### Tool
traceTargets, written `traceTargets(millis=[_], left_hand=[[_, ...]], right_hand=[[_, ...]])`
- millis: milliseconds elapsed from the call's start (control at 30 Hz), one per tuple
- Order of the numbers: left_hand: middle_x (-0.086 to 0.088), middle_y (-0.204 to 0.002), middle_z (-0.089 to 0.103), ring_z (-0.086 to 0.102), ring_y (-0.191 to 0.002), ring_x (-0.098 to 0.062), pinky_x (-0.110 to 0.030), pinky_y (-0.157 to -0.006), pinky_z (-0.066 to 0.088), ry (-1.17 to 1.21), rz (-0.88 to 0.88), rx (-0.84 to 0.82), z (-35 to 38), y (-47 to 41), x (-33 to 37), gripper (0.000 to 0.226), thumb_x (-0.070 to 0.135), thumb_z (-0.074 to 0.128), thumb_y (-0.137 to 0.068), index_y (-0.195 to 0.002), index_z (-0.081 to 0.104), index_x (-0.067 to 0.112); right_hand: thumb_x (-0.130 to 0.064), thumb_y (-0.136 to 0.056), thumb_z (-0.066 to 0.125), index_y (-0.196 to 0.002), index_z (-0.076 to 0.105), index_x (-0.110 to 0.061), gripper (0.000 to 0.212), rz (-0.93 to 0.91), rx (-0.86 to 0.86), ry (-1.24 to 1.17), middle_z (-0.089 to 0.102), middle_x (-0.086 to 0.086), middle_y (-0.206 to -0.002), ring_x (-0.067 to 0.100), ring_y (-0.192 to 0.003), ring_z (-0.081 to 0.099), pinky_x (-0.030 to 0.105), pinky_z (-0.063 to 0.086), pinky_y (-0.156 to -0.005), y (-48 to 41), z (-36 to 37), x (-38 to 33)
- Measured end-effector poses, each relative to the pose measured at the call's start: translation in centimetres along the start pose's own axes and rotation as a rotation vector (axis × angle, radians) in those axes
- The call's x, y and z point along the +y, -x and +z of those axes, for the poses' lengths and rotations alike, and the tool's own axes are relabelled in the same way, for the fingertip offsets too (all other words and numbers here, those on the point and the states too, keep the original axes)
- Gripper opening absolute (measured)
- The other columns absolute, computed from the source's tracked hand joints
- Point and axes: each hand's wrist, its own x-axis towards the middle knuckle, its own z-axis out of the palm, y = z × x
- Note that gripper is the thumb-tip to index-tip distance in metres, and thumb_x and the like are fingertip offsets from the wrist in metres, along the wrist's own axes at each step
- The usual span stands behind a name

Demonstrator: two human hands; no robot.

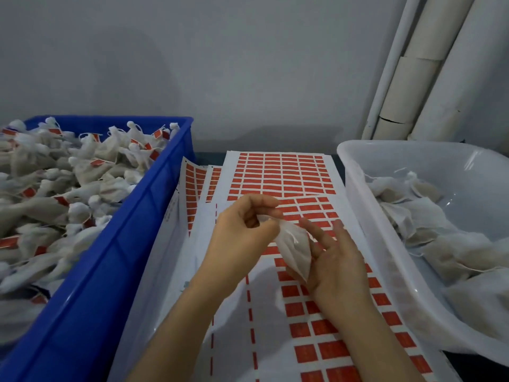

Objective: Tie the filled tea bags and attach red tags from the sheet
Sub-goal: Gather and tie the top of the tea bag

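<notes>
Far left, one blue crate (pixel 154 205) heaped with finished tied bags with red tags, too many to count. Centre: left hand (pixel 245 232) pinches the gathered neck of one tea bag (pixel 293 250), held above the tag sheets (pixel 283 175), at least three overlapping. Right hand (pixel 340 267) cradles the bag's belly, fingers loosely spread, not clenched. Bag looks light, soft, thin mesh that would likely tear; best held at the neck by the string. Right: one clear tub (pixel 355 172) of untied bags, count unclear.
</notes>
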Motion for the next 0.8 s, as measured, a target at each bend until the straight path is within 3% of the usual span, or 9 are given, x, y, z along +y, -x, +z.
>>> traceTargets(millis=[133,233,333,467,533,600,700,800], left_hand=[[0.021,-0.092,0.069,0.066,-0.088,0.003,-0.009,-0.063,0.05,0.111,0.003,0.001,-0.8,-0.3,-0.4,0.04,-0.003,0.067,-0.08,-0.098,0.06,0.032],[0.02,-0.098,0.07,0.067,-0.092,0.002,-0.01,-0.068,0.051,0.164,0.012,-0.037,-0.9,-0.1,-0.7,0.036,0.003,0.069,-0.081,-0.103,0.06,0.03],[0.018,-0.099,0.071,0.068,-0.093,-0.001,-0.014,-0.071,0.053,0.197,0.021,-0.06,-0.5,0.3,-1.2,0.033,0.009,0.073,-0.08,-0.104,0.062,0.029],[0.016,-0.1,0.071,0.067,-0.094,-0.002,-0.014,-0.072,0.053,0.211,0.032,-0.084,-0.2,0.5,-1.4,0.031,0.024,0.075,-0.076,-0.104,0.065,0.027],[0.019,-0.103,0.07,0.066,-0.097,0.0,-0.013,-0.073,0.053,0.23,0.019,-0.093,-0.5,0.4,-1.6,0.039,0.041,0.069,-0.07,-0.107,0.063,0.03],[0.024,-0.109,0.066,0.063,-0.1,0.004,-0.014,-0.076,0.054,0.187,-0.012,-0.204,-1.2,0.3,-1.8,0.05,0.049,0.066,-0.066,-0.114,0.059,0.036],[0.027,-0.104,0.066,0.064,-0.095,0.005,-0.014,-0.068,0.054,0.03,-0.114,-0.402,-1.4,0.6,-2.0,0.036,0.039,0.073,-0.075,-0.109,0.06,0.043],[0.029,-0.09,0.068,0.065,-0.084,0.008,-0.01,-0.059,0.05,-0.088,-0.127,-0.381,-1.1,0.9,-2.2,0.022,0.031,0.071,-0.08,-0.093,0.063,0.046]], right_hand=[[-0.055,-0.06,0.06,-0.093,0.057,-0.062,0.034,-0.228,0.041,0.607,0.058,-0.03,-0.099,0.006,-0.087,0.062,0.012,0.049,-0.052,0.6,1.1,0.4],[-0.058,-0.06,0.054,-0.086,0.057,-0.058,0.026,-0.343,0.045,0.804,0.057,-0.044,-0.084,-0.019,-0.083,0.054,-0.001,0.039,-0.051,0.7,1.3,1.0],[-0.063,-0.059,0.051,-0.084,0.053,-0.051,0.028,-0.395,0.075,0.827,0.049,-0.054,-0.076,-0.032,-0.079,0.045,-0.006,0.034,-0.05,0.8,1.4,1.0],[-0.064,-0.061,0.049,-0.085,0.055,-0.05,0.028,-0.45,0.109,0.86,0.052,-0.052,-0.078,-0.03,-0.082,0.046,-0.007,0.033,-0.052,1.1,1.2,0.9],[-0.06,-0.062,0.05,-0.083,0.057,-0.05,0.024,-0.458,0.129,0.842,0.054,-0.049,-0.077,-0.027,-0.082,0.049,-0.006,0.034,-0.053,1.1,1.0,0.8],[-0.058,-0.063,0.052,-0.08,0.057,-0.049,0.02,-0.472,0.156,0.816,0.055,-0.048,-0.076,-0.025,-0.079,0.051,-0.005,0.035,-0.05,1.0,0.9,0.6],[-0.057,-0.063,0.053,-0.077,0.058,-0.047,0.018,-0.483,0.205,0.765,0.054,-0.048,-0.072,-0.029,-0.075,0.049,-0.004,0.034,-0.045,0.8,0.7,0.5],[-0.062,-0.061,0.05,-0.079,0.06,-0.048,0.025,-0.486,0.207,0.759,0.055,-0.048,-0.078,-0.027,-0.08,0.049,-0.004,0.035,-0.046,0.7,0.3,0.5]])
